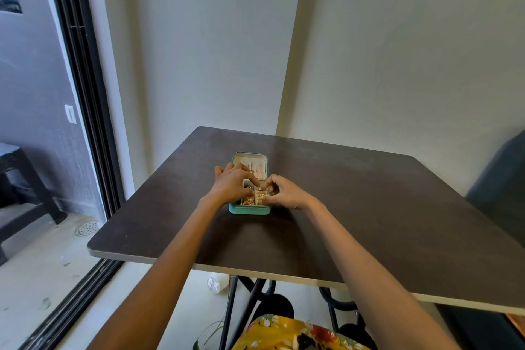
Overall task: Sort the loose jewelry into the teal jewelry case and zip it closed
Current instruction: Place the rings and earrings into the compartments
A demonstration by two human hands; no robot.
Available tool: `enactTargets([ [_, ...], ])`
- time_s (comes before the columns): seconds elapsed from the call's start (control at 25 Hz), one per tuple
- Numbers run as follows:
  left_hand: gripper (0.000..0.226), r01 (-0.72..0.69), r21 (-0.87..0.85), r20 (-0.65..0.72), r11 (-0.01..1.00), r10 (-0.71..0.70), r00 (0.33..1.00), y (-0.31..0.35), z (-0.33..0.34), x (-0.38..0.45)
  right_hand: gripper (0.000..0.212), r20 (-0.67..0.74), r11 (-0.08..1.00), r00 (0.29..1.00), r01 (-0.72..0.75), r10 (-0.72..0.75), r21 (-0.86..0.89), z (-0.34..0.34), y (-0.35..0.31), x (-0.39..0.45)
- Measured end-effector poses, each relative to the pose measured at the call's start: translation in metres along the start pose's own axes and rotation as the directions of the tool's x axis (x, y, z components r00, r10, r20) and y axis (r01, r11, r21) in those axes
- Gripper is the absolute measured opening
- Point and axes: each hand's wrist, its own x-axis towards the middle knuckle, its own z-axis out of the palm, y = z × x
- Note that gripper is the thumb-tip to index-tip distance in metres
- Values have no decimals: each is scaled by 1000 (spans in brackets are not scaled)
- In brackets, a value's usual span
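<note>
**Both hands at the open teal case**

The teal jewelry case point(249, 209) sits open in the middle of the dark brown table point(369, 221), its lid tipped up on the far side and showing a pale lining with small pieces hanging or pinned in it. The lower half is split into small cream compartments, and gold jewelry point(249, 200) glints in the ones nearest the front wall.

The left hand point(231, 183) lies over the left part of the case, palm down, fingers loosely spread and reaching toward the lid; its thumb side dips into the tray. Whether it has hold of anything I cannot tell, since the hand covers what is under it.

The right hand point(284, 192) rests against the case's right edge, fingers curled in, thumb and forefinger brought together in a pinch over the compartments. The thing between them is too small to make out.

Both forearms are bare and stretch out across the table. Below its near edge, yellow flowered cloth point(287, 335) shows on the person's lap. Pale walls point(397, 51) meet in a corner behind the table.
</note>
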Motion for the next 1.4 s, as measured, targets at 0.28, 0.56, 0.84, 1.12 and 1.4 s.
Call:
enactTargets([
  [0.28, 25, 2, 16, 14, 1000, -2, 1000, 2, -1, 0, 28, -120, 999, 992, -48, 49, 15, 4, 4, 8],
  [0.56, 29, 17, -6, 25, 1000, -17, 1000, 1, 1, 1, 21, -234, 996, 968, -85, 87, 21, -1, 3, 16],
  [0.84, 37, 69, -25, -11, 997, -70, 998, 0, 2, 2, 26, -282, 984, 944, -176, 174, 18, 7, 5, 27],
  [1.12, 39, 192, -245, -20, 950, -203, 979, -17, 0, 4, 18, -373, 955, 894, -162, 248, 247, 11, 10, 29],
  [1.4, 29, 172, -241, -41, 955, -187, 981, -18, 7, 5, 12, -224, 985, 975, -32, -8, -171, -2, 7, 29],
])
